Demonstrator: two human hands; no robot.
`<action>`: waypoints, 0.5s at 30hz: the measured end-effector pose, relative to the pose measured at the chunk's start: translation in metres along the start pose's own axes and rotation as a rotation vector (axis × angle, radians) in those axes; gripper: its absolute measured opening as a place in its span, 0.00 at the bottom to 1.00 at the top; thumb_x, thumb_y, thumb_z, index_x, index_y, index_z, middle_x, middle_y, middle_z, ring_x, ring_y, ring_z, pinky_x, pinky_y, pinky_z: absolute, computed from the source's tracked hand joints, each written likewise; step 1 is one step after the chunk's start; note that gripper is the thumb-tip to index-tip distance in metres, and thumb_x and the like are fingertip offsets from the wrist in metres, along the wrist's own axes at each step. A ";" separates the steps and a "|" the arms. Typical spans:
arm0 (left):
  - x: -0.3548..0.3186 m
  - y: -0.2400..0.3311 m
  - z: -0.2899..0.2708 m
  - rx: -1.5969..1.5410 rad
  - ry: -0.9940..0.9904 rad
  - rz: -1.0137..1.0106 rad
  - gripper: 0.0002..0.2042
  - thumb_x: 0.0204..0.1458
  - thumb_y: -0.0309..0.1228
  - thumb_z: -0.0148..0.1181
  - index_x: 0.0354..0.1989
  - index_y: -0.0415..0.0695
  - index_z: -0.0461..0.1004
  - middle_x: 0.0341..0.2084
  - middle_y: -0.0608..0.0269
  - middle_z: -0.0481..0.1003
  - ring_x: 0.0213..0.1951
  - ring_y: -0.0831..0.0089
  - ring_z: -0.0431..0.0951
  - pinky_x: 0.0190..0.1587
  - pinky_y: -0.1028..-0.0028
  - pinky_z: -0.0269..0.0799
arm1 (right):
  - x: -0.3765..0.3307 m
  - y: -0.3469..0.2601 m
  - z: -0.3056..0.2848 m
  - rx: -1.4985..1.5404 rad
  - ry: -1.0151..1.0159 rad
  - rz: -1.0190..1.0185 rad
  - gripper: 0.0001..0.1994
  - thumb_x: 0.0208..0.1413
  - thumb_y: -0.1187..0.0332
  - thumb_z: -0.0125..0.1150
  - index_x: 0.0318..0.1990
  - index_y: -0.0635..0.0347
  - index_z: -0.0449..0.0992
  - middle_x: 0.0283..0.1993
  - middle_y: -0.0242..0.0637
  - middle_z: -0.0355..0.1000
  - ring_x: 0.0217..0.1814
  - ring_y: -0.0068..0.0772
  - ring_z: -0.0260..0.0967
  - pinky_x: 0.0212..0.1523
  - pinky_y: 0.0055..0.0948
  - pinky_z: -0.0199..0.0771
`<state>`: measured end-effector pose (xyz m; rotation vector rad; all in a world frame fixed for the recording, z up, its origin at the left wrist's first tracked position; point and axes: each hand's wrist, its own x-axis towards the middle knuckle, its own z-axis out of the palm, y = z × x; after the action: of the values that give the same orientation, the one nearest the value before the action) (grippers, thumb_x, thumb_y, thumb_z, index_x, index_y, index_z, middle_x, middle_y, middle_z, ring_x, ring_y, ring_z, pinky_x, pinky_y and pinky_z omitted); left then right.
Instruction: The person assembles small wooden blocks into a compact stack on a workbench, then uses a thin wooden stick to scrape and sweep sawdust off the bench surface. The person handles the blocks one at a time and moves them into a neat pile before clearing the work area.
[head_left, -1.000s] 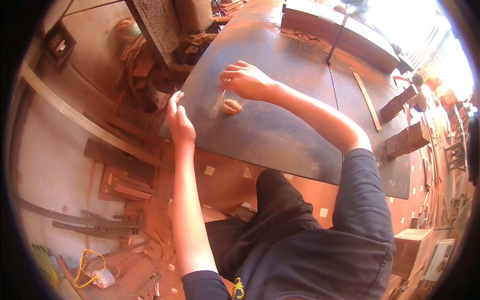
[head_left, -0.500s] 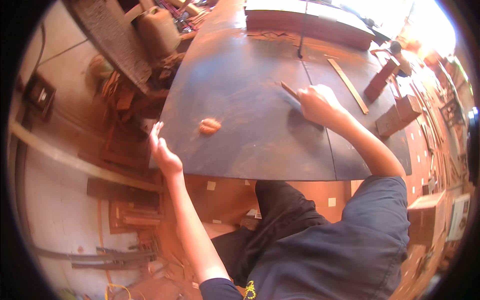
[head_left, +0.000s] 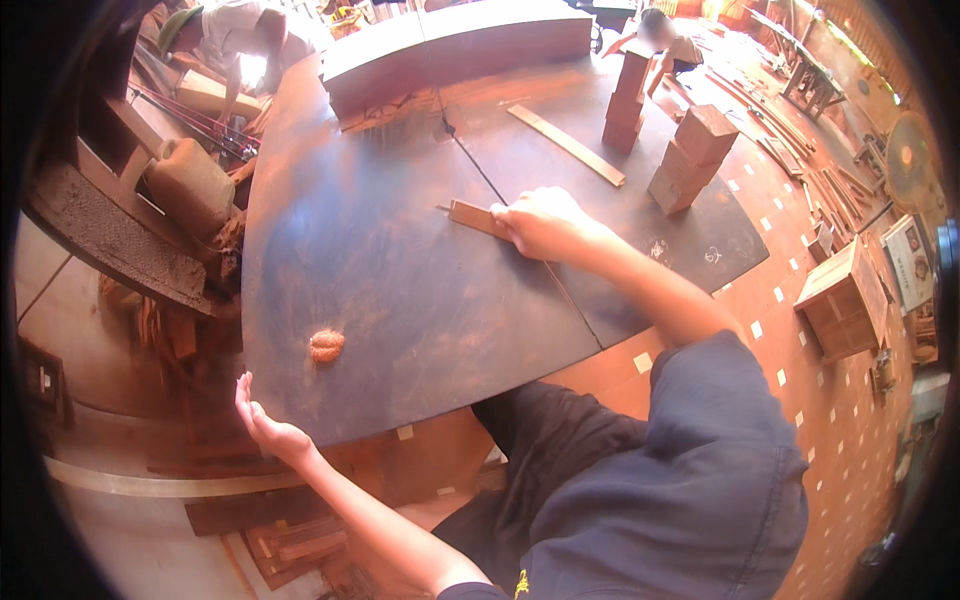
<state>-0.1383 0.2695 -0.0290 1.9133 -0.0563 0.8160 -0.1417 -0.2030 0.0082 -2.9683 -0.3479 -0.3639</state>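
My right hand (head_left: 550,222) grips one end of a flat brown wooden piece (head_left: 475,217) over the dark tabletop (head_left: 400,290). A small thin tip shows at the piece's far end; whether it touches the surface I cannot tell. At the near left corner of the table, my left hand (head_left: 272,428) is held with its fingers stretched out and nothing in it. On the tabletop close to that hand lies a small orange-brown tufted bundle (head_left: 326,346). Reddish dust is smeared over the surface.
A thin light wooden strip (head_left: 567,145) lies farther back, beside stacked wooden blocks (head_left: 690,160). A thick stack of boards (head_left: 460,55) spans the far edge. Two people (head_left: 225,40) (head_left: 665,45) are beyond the table. A dusty jerrycan (head_left: 190,185) stands left; a wooden box (head_left: 845,300) sits right.
The view has swung to the right, so the table appears tilted and shifted left. My right hand still holds the wooden piece, now turned more sideways. My left hand stays open by the table's left edge.
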 end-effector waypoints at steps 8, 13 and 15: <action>0.001 -0.002 -0.005 0.010 0.012 -0.021 0.25 0.63 0.35 0.34 0.57 0.33 0.72 0.58 0.52 0.74 0.65 0.59 0.67 0.71 0.60 0.51 | -0.001 -0.024 -0.013 0.023 -0.034 -0.007 0.08 0.57 0.69 0.54 0.38 0.60 0.78 0.26 0.46 0.77 0.30 0.50 0.78 0.33 0.47 0.77; 0.002 -0.001 -0.003 0.022 0.006 -0.022 0.25 0.62 0.35 0.35 0.57 0.33 0.72 0.58 0.51 0.74 0.65 0.59 0.67 0.71 0.60 0.52 | -0.004 -0.026 -0.010 0.026 -0.007 -0.033 0.08 0.57 0.69 0.53 0.39 0.61 0.77 0.25 0.44 0.77 0.29 0.48 0.78 0.31 0.45 0.77; 0.001 0.000 -0.003 0.024 0.007 -0.024 0.25 0.62 0.35 0.35 0.58 0.33 0.71 0.58 0.50 0.74 0.65 0.59 0.68 0.71 0.60 0.52 | -0.005 -0.027 -0.010 0.038 0.000 -0.039 0.08 0.56 0.70 0.53 0.40 0.61 0.77 0.25 0.44 0.77 0.29 0.48 0.78 0.31 0.45 0.77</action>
<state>-0.1389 0.2725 -0.0272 1.9306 -0.0191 0.8099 -0.1550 -0.1795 0.0196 -2.9285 -0.4084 -0.3572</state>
